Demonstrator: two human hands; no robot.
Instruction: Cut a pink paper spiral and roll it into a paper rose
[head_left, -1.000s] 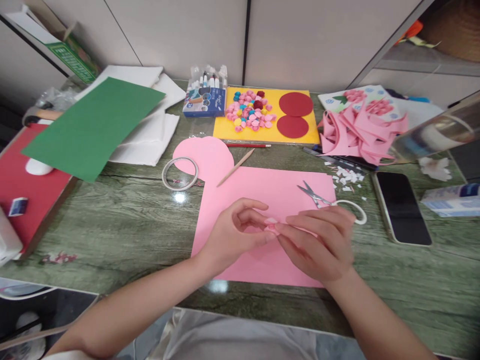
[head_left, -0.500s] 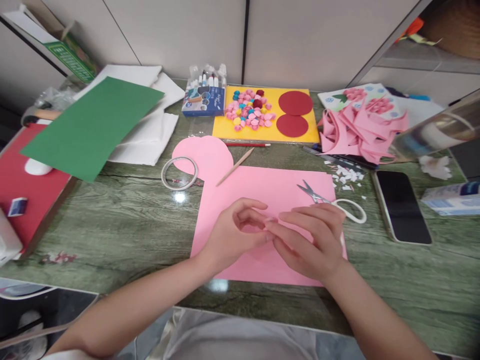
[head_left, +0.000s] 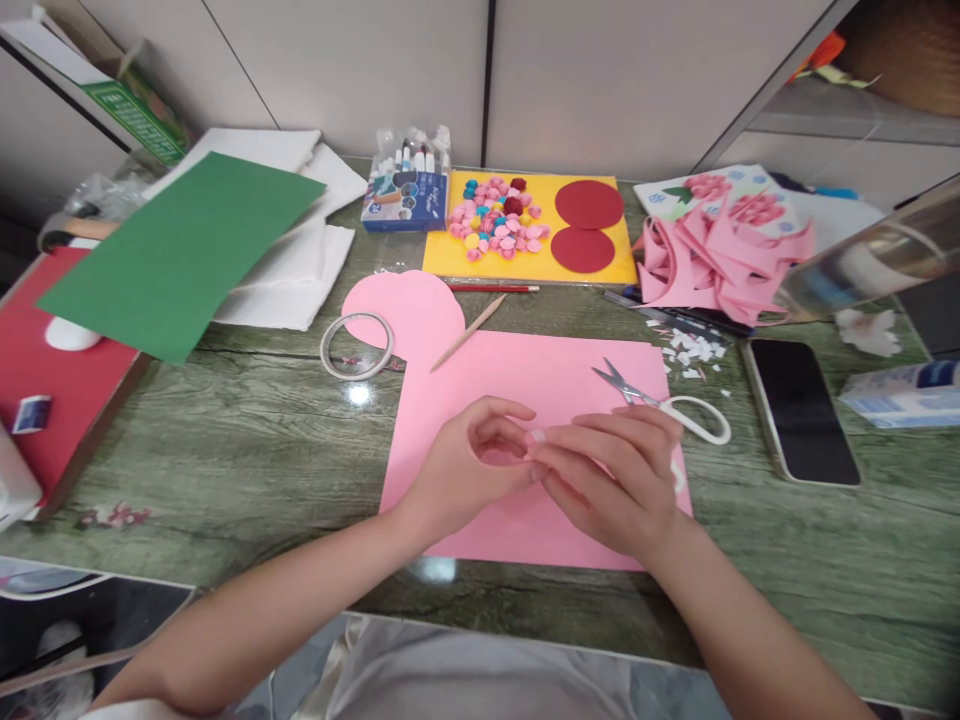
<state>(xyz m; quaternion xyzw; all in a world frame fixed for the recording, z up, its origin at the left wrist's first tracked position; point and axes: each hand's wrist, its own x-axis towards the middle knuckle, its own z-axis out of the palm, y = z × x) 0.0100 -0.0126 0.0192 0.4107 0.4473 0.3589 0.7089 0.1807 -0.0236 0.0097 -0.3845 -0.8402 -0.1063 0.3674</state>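
Green wood-grain tabletop point(head_left: 247, 430) spans the frame; just below centre, over a pink sheet point(head_left: 525, 375), left hand point(head_left: 466, 455) and right hand point(head_left: 619, 475) pinch a small pink piece point(head_left: 534, 437) between their fingertips.

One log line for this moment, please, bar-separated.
left hand: holds pink piece | right hand: at same piece | below hands: pink sheet | scissors: blades apart, beside right hand

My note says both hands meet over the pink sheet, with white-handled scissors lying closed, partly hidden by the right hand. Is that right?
"Closed" is wrong: the head view shows the scissors lying open, partly hidden by the right hand, which meets the left hand over the pink sheet.
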